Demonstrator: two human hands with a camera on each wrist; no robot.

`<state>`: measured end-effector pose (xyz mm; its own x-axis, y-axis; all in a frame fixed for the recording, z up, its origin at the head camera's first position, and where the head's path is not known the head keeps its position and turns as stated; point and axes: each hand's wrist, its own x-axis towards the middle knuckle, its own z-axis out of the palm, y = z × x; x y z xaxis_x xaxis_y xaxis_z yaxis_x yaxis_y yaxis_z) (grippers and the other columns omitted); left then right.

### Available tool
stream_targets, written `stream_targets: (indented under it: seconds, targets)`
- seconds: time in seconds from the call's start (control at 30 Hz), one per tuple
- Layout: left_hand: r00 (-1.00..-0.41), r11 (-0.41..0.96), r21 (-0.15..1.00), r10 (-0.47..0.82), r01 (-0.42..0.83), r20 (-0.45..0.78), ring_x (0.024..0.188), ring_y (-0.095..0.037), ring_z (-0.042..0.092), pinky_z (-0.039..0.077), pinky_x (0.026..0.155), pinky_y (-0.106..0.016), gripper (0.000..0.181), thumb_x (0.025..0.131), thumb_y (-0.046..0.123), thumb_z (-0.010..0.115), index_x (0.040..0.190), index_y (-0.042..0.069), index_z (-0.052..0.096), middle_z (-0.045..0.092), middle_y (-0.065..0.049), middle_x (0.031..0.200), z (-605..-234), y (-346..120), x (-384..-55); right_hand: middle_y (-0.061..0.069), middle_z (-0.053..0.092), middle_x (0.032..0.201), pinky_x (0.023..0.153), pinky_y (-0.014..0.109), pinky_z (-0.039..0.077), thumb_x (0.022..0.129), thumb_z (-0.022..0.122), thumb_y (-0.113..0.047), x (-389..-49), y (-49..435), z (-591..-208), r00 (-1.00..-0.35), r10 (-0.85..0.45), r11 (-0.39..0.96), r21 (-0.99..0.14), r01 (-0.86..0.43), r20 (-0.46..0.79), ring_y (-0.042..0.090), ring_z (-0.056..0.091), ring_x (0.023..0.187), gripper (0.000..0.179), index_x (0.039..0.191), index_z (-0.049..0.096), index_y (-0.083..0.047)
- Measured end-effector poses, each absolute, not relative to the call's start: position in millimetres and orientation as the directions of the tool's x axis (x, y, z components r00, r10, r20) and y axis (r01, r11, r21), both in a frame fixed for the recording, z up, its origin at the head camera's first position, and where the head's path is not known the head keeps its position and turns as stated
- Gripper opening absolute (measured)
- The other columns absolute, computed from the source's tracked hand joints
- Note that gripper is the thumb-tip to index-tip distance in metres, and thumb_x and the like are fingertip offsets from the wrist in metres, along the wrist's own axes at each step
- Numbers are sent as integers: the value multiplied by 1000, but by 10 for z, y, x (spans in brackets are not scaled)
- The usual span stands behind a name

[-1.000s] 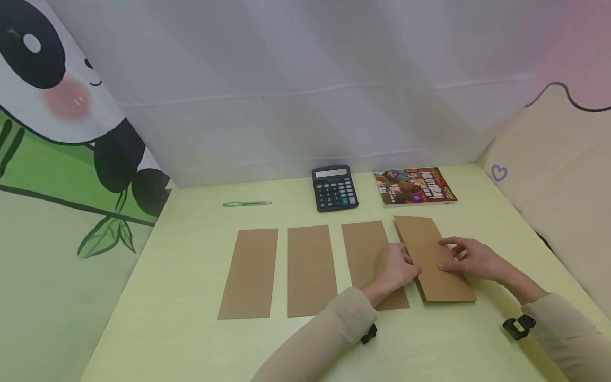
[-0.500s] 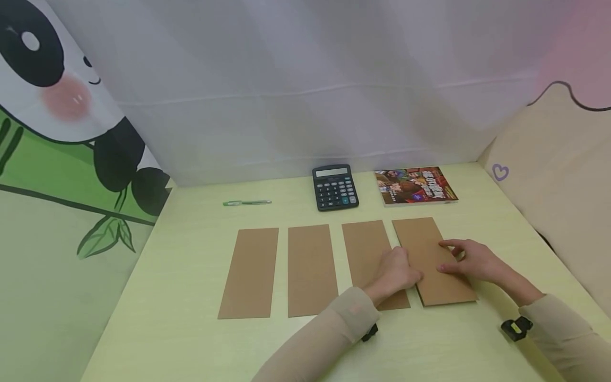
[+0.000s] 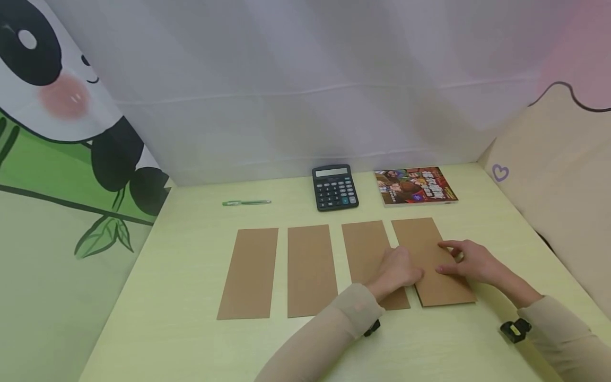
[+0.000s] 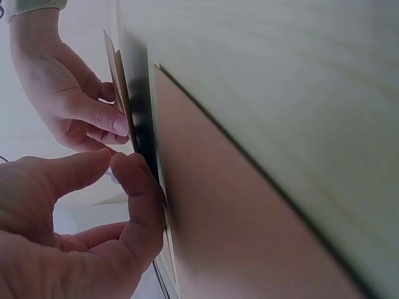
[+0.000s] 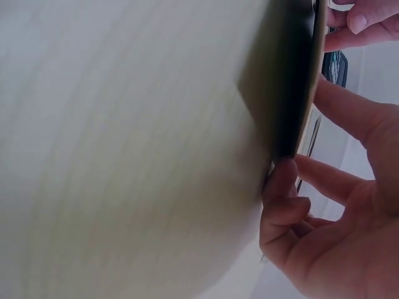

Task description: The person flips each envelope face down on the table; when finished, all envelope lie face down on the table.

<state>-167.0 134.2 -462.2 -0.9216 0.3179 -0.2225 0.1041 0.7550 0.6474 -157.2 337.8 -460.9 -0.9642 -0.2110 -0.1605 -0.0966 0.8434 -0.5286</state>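
Observation:
Four-sided brown cards lie in a row in the head view. At its right end, a brown card (image 3: 422,237), with two layers showing at one end in the left wrist view, is tilted slightly above the table. My left hand (image 3: 395,269) pinches its left long edge, thumb and index fingertips (image 4: 128,163) close together there. On the opposite edge my right hand (image 3: 470,261) grips it, with fingers spread along the side and some curled beneath it in the right wrist view. The left hand and wrist partly cover the neighbouring brown card (image 3: 364,241), which lies flat.
Two more brown cards, one in the middle (image 3: 311,270) and one at the left (image 3: 250,273), lie flat. Behind the row are a green pen (image 3: 246,202), a black calculator (image 3: 335,188) and a colourful book (image 3: 416,186). A pale curtain (image 3: 305,116) hangs behind the table (image 3: 167,297).
The rightmost card has come down closer to the table and its near edge has shifted slightly toward me. Both hands have stayed on its edges, moving only a little.

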Motion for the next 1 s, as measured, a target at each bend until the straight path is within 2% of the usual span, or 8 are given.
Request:
stream_targets:
  seconds: [0.17, 0.43, 0.63, 0.9, 1.0]
  targets:
    - [-919, 754, 654, 302, 67, -254, 49, -17, 44, 34, 42, -27, 32, 79, 28, 75, 64, 10, 54, 46, -3, 62, -4584, 1330, -1684, 18, 61, 93, 59, 34, 44, 79, 78, -38, -1581, 3376, -4610, -963, -213, 841, -532, -95, -166, 23, 55, 75, 74, 129, 50, 10]
    - [-907, 761, 648, 275, 4, -318, 42, -17, 49, 35, 41, -25, 32, 81, 31, 74, 63, 10, 57, 54, -4, 56, -4536, 1338, -1690, 16, 61, 92, 58, 33, 43, 79, 78, -37, -1592, 3368, -4613, -961, -222, 842, -530, -102, -168, 22, 54, 74, 74, 129, 50, 10]
    - [-906, 745, 667, 265, -25, -330, 44, -19, 52, 36, 43, -26, 31, 82, 31, 74, 65, 10, 58, 55, -5, 58, -4524, 1328, -1687, 14, 59, 89, 58, 33, 42, 78, 78, -37, -1589, 3353, -4600, -961, -213, 845, -527, -91, -175, 22, 51, 72, 75, 129, 49, 9]
    - [-905, 710, 703, 273, -38, -326, 43, -18, 49, 36, 42, -28, 27, 81, 30, 74, 79, 9, 57, 54, -5, 62, -4509, 1311, -1679, 16, 57, 91, 62, 35, 43, 77, 79, -39, -1575, 3383, -4609, -962, -180, 848, -527, -48, -203, 28, 52, 78, 76, 129, 49, 7]
    - [-908, 703, 709, 268, -44, -322, 49, -19, 50, 38, 45, -29, 28, 81, 31, 74, 81, 8, 58, 54, -5, 67, -4511, 1307, -1676, 17, 57, 92, 63, 36, 43, 76, 79, -40, -1568, 3397, -4614, -961, -182, 840, -541, -41, -209, 29, 52, 79, 77, 130, 48, 6]
